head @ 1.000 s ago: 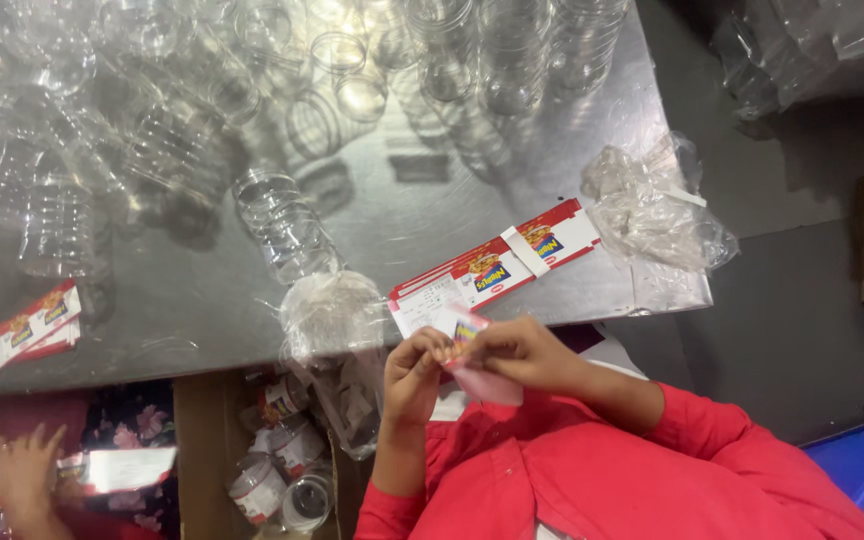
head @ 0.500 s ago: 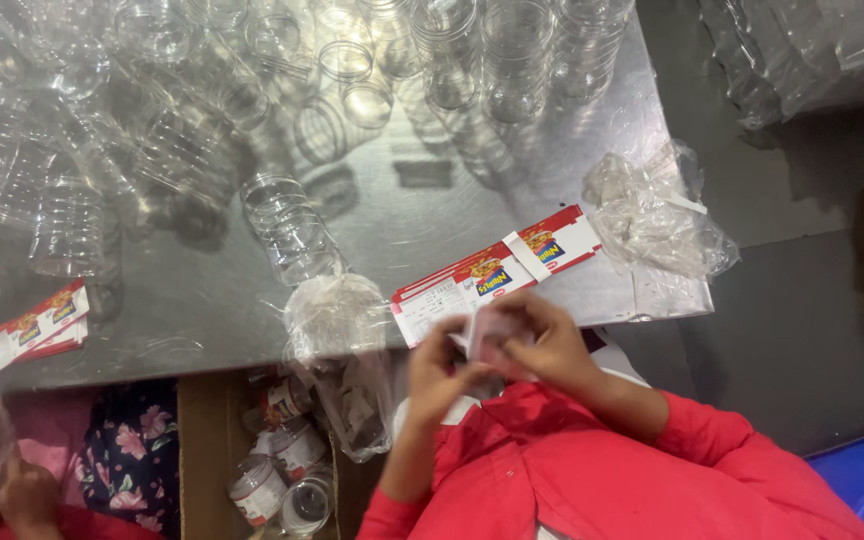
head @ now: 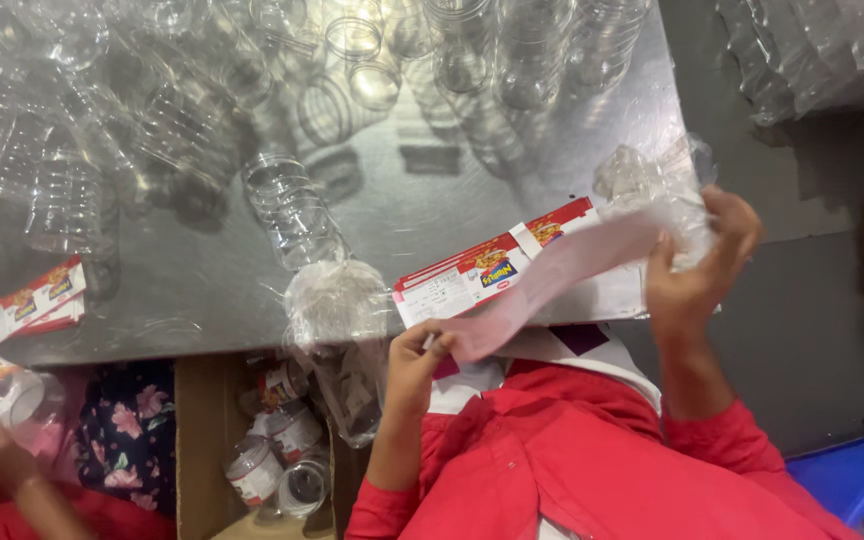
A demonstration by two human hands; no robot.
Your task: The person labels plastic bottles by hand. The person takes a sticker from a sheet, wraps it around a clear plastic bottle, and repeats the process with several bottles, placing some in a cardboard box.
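Beyond your hands the steel table (head: 202, 290) carries too many clear jars (head: 292, 210) to count. One label stack (head: 492, 275) lies just above your left hand (head: 414, 362). Your right hand (head: 697, 265) and left pinch opposite ends of one label strip (head: 552, 280), stretched between them; thin, limp, probably tearable, so grip its ends.

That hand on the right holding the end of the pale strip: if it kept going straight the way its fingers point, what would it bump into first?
Probably the crumpled clear plastic bag on the metal table: the right hand points up-left into it and seems to touch it already, though depth is unclear.
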